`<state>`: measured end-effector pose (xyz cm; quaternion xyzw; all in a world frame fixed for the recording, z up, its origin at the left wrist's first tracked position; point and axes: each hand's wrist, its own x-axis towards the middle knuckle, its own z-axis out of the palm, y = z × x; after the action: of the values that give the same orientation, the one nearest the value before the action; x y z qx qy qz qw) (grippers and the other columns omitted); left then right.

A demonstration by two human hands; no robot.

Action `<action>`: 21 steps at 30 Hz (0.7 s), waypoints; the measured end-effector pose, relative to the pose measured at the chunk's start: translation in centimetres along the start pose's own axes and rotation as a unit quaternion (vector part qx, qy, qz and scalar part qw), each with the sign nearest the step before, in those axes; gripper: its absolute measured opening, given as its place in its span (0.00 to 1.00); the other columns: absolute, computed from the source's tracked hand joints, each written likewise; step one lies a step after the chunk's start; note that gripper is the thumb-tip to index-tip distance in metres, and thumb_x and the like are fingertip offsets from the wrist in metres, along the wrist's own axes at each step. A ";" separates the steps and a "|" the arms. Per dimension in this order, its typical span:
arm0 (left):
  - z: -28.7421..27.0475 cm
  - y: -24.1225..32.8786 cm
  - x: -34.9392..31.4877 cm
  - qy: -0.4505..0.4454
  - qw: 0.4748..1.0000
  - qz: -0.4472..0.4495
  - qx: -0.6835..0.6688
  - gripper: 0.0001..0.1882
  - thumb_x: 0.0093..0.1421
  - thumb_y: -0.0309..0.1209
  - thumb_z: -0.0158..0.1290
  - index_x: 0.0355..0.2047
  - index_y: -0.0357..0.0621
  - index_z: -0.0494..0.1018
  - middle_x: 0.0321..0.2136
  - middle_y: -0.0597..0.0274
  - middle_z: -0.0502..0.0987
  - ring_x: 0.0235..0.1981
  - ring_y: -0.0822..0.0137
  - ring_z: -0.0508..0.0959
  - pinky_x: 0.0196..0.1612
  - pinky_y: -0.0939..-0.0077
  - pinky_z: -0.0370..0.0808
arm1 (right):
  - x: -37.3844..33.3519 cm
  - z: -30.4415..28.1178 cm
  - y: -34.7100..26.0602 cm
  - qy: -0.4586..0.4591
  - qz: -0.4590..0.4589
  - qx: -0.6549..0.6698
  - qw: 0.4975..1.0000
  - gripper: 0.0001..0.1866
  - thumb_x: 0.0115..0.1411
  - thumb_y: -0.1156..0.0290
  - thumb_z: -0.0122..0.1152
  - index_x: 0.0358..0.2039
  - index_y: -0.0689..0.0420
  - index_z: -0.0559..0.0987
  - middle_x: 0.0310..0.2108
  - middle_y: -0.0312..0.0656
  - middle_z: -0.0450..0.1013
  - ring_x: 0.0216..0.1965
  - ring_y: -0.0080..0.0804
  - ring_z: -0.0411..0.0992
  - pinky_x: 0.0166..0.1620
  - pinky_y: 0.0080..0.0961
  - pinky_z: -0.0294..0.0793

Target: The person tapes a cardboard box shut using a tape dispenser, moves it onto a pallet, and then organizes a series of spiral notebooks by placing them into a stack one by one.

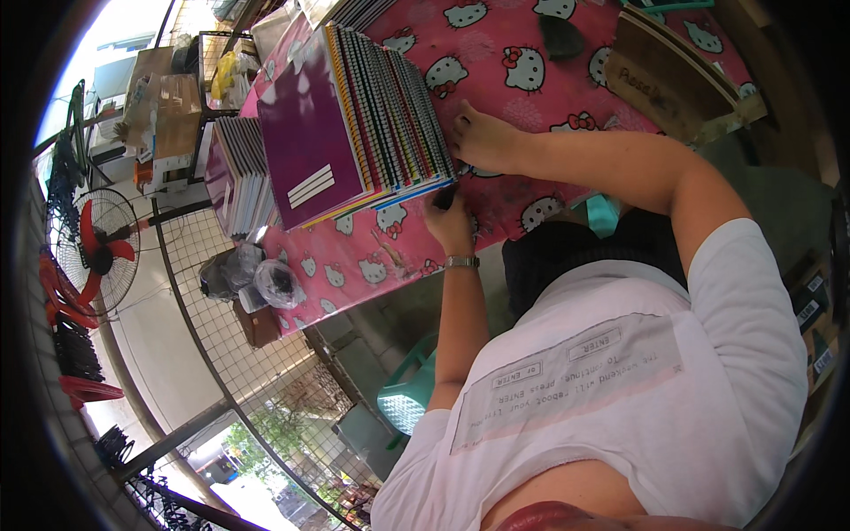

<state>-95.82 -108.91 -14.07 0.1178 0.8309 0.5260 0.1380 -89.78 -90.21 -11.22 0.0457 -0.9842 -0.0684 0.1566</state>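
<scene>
A tall stack of spiral notebooks [310,142] with a purple cover on top stands on the pink table, its coiled spines facing right. My left hand [447,226], with a metal-banded watch [462,262] on the wrist, is at the stack's near right corner. Its fingers are closed around a small black object [445,196] whose kind I cannot make out. Beside the right side of the stack is my right hand [487,140], its fingers curled in toward the notebooks. Whatever those fingers may hold is hidden.
A pink cartoon-cat tablecloth [496,44] covers the table. More notebooks [241,177] stand at the left, near plastic-wrapped items [276,283]. A dark lump [560,38] and a cardboard box [664,80] lie on the far right. A red-bladed fan [99,252] and green chair [407,394] are nearby.
</scene>
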 end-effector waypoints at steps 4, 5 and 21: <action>0.4 0.6 -0.2 -0.007 0.996 0.077 0.040 0.14 0.48 0.26 0.61 0.36 0.34 0.75 0.30 0.58 0.80 0.28 0.67 0.78 0.34 0.72 0.76 | 0.3 -0.2 0.0 -0.045 0.014 0.021 0.999 0.12 0.56 0.67 0.53 0.38 0.52 0.80 0.36 0.37 0.76 0.45 0.37 0.71 0.54 0.47 0.66; 0.7 1.5 -0.5 -0.012 0.996 0.069 0.059 0.15 0.48 0.26 0.61 0.37 0.34 0.75 0.31 0.58 0.80 0.30 0.66 0.79 0.38 0.71 0.76 | -0.1 -0.1 0.3 -0.043 0.019 0.022 0.999 0.12 0.56 0.67 0.53 0.38 0.52 0.80 0.36 0.37 0.76 0.46 0.37 0.71 0.54 0.47 0.66; -6.7 0.1 -0.6 0.006 0.903 -0.193 -0.384 0.04 0.57 0.26 0.57 0.30 0.40 0.73 0.22 0.62 0.76 0.22 0.72 0.76 0.22 0.82 0.71 | -3.2 -0.8 2.1 -0.063 0.081 0.183 0.978 0.24 0.42 0.63 0.69 0.41 0.54 0.74 0.37 0.44 0.72 0.44 0.44 0.70 0.49 0.41 0.67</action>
<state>-97.59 -114.70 -11.17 -0.1098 0.5717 0.7682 0.2663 -86.65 -87.91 -11.14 -0.0103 -0.9884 0.1232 0.0882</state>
